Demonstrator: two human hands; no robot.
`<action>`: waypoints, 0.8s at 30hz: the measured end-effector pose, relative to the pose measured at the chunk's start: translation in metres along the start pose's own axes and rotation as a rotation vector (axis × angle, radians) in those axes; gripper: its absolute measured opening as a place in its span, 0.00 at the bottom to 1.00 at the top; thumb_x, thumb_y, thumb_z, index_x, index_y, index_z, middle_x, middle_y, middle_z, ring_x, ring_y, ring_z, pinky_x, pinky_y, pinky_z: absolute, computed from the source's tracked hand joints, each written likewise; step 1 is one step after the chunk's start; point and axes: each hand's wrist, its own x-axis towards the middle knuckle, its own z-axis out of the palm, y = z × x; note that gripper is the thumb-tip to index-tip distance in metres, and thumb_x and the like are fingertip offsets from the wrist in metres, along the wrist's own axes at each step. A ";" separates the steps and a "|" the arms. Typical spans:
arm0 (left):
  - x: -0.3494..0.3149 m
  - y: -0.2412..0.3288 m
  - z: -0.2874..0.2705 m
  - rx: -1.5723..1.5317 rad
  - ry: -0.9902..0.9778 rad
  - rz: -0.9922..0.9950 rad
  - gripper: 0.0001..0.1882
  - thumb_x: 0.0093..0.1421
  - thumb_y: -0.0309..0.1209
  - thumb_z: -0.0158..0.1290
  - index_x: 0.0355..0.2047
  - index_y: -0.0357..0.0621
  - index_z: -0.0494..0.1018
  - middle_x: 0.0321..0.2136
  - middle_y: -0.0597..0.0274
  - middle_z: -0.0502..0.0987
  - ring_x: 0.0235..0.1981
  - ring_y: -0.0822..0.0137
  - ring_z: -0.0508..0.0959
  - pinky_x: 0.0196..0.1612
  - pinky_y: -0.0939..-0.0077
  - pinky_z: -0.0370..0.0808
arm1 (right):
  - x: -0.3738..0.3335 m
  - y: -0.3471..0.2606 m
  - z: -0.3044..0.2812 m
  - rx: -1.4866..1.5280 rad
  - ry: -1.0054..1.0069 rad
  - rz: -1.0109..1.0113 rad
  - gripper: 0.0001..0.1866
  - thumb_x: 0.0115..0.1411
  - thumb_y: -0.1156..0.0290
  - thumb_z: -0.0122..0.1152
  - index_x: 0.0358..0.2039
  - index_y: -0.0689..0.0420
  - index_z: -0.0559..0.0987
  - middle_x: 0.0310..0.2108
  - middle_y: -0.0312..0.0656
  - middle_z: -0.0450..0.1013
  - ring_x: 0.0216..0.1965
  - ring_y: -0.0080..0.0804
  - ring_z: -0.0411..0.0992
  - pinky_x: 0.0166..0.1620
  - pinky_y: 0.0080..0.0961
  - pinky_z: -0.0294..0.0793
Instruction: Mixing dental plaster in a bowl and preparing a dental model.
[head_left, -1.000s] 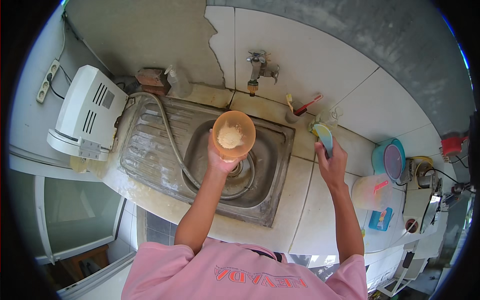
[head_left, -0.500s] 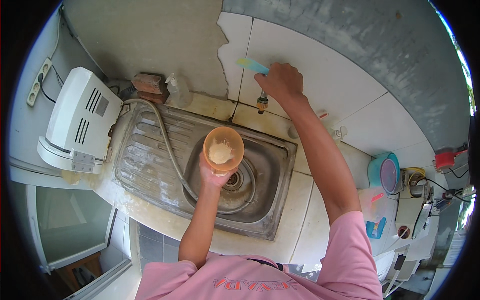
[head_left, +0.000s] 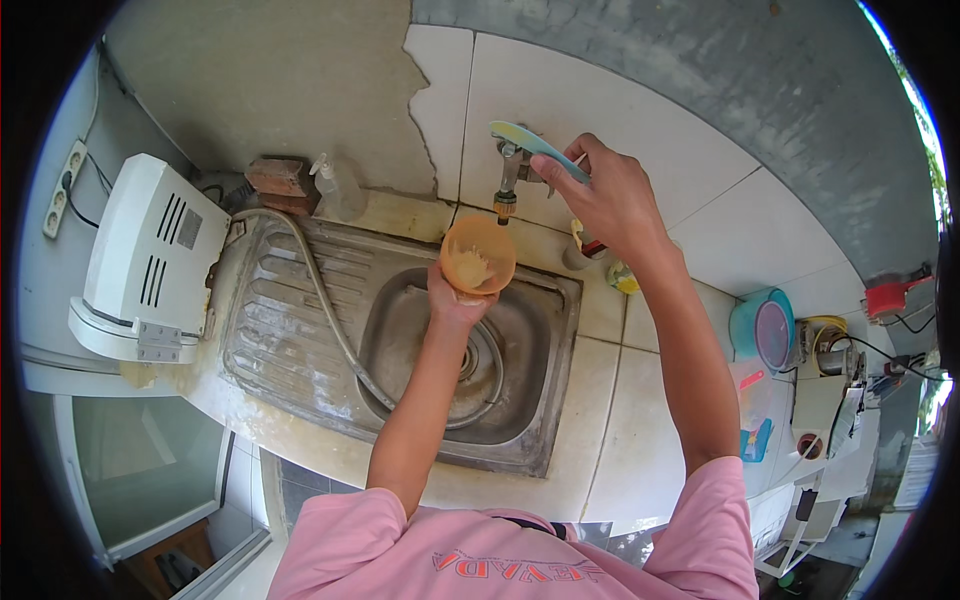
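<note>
Left hand (head_left: 455, 300): fingers cupped under an orange plastic bowl (head_left: 478, 255) holding pale residue, raised over the dull steel sink (head_left: 540, 400), beneath the tap (head_left: 507, 180). Right hand (head_left: 605, 195): closed on the tap handle, pinching a flat light-blue utensil (head_left: 535, 147).

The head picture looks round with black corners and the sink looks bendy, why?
Head view: a fisheye lens bends straight edges, so the sink rim curves and the corners go black. Even daylight, soft shadows; the orange cup in the left hand looks sharp, not blurred.
</note>
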 end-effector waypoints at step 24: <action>-0.030 -0.038 -0.052 -0.061 -0.184 -0.038 0.24 0.63 0.49 0.38 0.50 0.48 0.70 0.46 0.55 0.75 0.48 0.54 0.74 0.53 0.52 0.72 | -0.127 0.058 0.116 -0.362 -0.394 -0.148 0.12 0.54 0.77 0.53 0.39 0.67 0.77 0.31 0.54 0.74 0.29 0.52 0.76 0.31 0.42 0.76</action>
